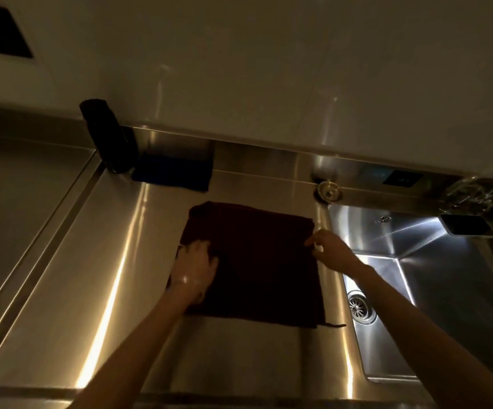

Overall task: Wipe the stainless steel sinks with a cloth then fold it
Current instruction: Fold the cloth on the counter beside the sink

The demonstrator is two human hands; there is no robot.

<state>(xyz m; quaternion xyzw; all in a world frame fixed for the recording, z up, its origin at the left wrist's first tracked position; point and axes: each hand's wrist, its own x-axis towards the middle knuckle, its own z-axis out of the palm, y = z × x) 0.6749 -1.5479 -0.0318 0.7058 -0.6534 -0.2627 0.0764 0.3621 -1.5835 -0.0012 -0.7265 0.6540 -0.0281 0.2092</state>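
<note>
- Steel counter (91, 276): ran from the left to the basin. Its near edge was cut off by the bottom of the view, and dim light dulled its far corners.
- Sink (446, 290): set into the counter at the right and partly lost past the right edge. The drain (361, 308) showed in its floor.
- Cloth (254, 261): dark maroon, lying flat on the counter just left of the sink, between the two hands. Its folds were hard to read in the gloom, and a loose thread (335, 325) trailed from its near right corner.
- Left hand (193, 270): rested on the cloth's left edge and was blurred. The fingers lay close together, but whether they curled round the hem could not be told.
- Right hand (332, 250): thumb and forefinger pinched the cloth's right edge near the far corner.
- Dark bottle (106, 137) and blue pad (174, 175): stood together against the back wall, with details indistinct.
</note>
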